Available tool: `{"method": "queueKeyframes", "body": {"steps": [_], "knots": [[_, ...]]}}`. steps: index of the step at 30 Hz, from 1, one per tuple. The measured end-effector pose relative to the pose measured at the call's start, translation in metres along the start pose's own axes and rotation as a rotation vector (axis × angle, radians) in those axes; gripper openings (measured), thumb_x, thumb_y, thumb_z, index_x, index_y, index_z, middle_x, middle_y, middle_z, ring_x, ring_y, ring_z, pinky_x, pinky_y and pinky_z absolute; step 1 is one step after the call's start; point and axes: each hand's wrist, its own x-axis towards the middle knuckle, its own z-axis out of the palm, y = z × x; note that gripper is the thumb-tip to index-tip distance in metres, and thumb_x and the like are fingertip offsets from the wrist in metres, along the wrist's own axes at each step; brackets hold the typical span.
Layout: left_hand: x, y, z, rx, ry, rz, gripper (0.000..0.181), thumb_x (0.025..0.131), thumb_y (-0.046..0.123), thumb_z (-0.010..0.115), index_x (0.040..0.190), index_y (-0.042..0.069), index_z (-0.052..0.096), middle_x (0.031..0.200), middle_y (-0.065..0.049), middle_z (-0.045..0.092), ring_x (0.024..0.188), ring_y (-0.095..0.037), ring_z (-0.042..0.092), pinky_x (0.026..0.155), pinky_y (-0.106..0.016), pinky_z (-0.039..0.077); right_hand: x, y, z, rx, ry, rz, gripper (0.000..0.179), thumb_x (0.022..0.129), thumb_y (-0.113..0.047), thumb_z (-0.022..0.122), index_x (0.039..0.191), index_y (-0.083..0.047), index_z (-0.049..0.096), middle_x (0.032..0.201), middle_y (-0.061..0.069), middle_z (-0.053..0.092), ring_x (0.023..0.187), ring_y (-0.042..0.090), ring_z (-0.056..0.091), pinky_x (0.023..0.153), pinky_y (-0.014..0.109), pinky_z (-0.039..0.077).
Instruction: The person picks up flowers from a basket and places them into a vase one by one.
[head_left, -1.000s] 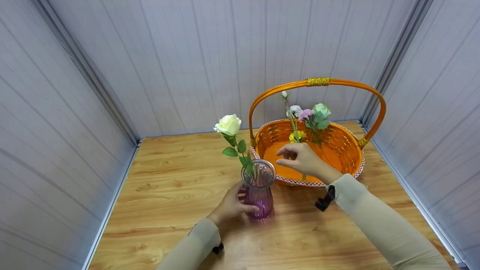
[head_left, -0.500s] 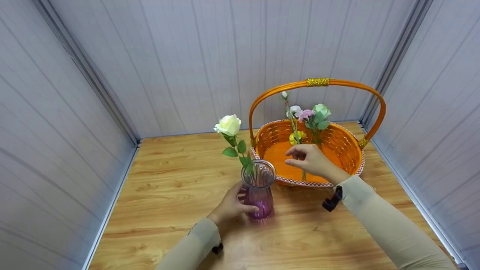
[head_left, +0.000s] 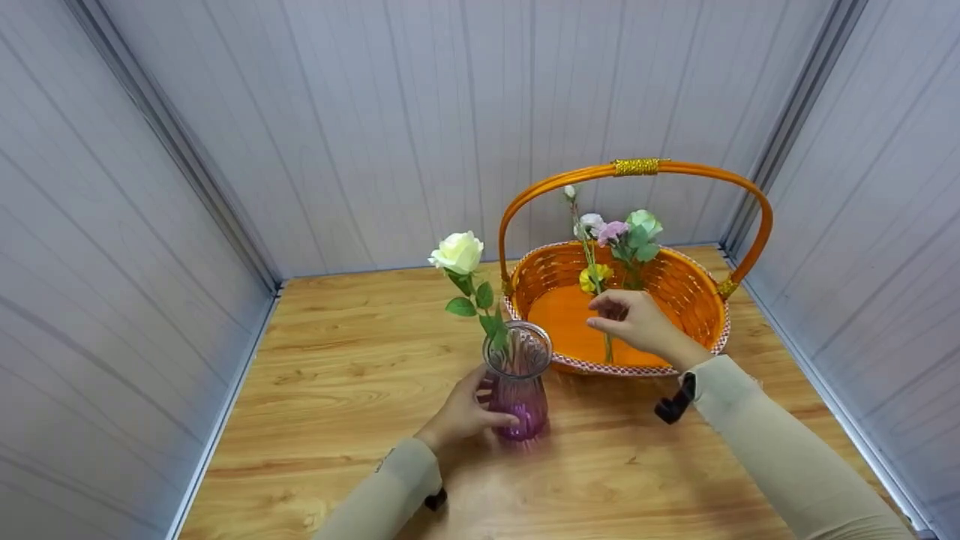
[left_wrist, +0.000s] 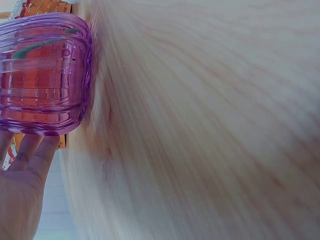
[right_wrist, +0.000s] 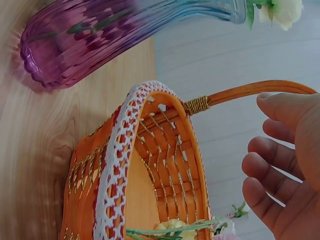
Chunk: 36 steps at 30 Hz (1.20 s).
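My left hand [head_left: 459,411] grips the lower body of a ribbed glass vase [head_left: 523,405], purple at its base, with the thumb across the front and the fingers behind. A single white rose [head_left: 457,253] with green leaves stands in the vase, leaning left. In the left wrist view, a green stem [left_wrist: 37,48] shows through the purple glass. Over the front of an orange wicker basket [head_left: 555,315] hovers my right hand [head_left: 645,327], its fingers loosely bent and holding nothing. Beneath and behind it, a yellow flower [head_left: 592,278] on a long green stem leans in the basket.
A tall hooped handle [head_left: 636,166] arches over the basket. At its back stand a pink flower [head_left: 613,232], a white flower [head_left: 591,223], a pale green rose [head_left: 643,223] and a small white bud [head_left: 569,192]. Panel walls enclose the wooden table [head_left: 352,360].
My right hand has drifted right, away from the vase and farther over the basket. The left hand, vase and rose keep their places.
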Motion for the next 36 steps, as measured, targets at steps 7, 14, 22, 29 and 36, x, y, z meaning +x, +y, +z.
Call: {"method": "queueKeyframes", "body": {"steps": [7, 14, 22, 29, 36], "knots": [[0.0, 0.0, 0.001, -0.006, 0.009, -0.003, 0.1, 0.076, 0.027, 0.101, 0.16, 0.023, 0.048, 0.143, -0.012, 0.06, 0.136, -0.037, 0.062, 0.12, -0.055, 0.054, -0.004, 0.009, -0.009, -0.019, -0.001, 0.036, 0.021, 0.1, -0.013, 0.079, 0.117, -0.001, 0.078, 0.098, 0.011, 0.076, 0.084, 0.013, 0.064, 0.074, 0.019, 0.055], [0.0, 0.0, 0.0, 0.009, 0.011, -0.007, 0.099, 0.076, 0.029, 0.101, 0.16, 0.023, 0.048, 0.144, -0.012, 0.06, 0.137, -0.036, 0.061, 0.12, -0.056, 0.053, -0.01, 0.02, -0.02, -0.034, 0.035, 0.069, 0.024, 0.101, -0.015, 0.079, 0.119, 0.0, 0.077, 0.103, 0.014, 0.078, 0.087, 0.011, 0.065, 0.076, 0.018, 0.055], [0.001, -0.001, 0.0, -0.002, 0.004, 0.003, 0.097, 0.077, 0.026, 0.101, 0.159, 0.022, 0.049, 0.143, -0.014, 0.061, 0.135, -0.038, 0.062, 0.118, -0.056, 0.055, -0.018, 0.032, -0.03, -0.038, 0.055, 0.103, 0.027, 0.101, -0.019, 0.08, 0.121, -0.002, 0.076, 0.105, 0.014, 0.078, 0.086, 0.008, 0.065, 0.075, 0.017, 0.055], [0.0, 0.0, 0.001, -0.023, 0.002, -0.002, 0.096, 0.077, 0.022, 0.101, 0.158, 0.019, 0.05, 0.143, -0.015, 0.061, 0.135, -0.039, 0.063, 0.117, -0.054, 0.056, -0.023, 0.041, -0.035, -0.029, 0.055, 0.136, 0.03, 0.1, -0.018, 0.08, 0.125, -0.001, 0.074, 0.105, 0.013, 0.077, 0.087, 0.011, 0.066, 0.075, 0.019, 0.056], [0.0, 0.003, 0.001, -0.01, 0.009, -0.017, 0.097, 0.076, 0.026, 0.101, 0.159, 0.021, 0.05, 0.144, -0.013, 0.06, 0.135, -0.039, 0.063, 0.117, -0.055, 0.056, -0.029, 0.052, -0.041, -0.036, 0.066, 0.162, 0.035, 0.102, -0.02, 0.078, 0.129, 0.0, 0.072, 0.114, 0.02, 0.076, 0.092, 0.015, 0.066, 0.078, 0.017, 0.056]]}}
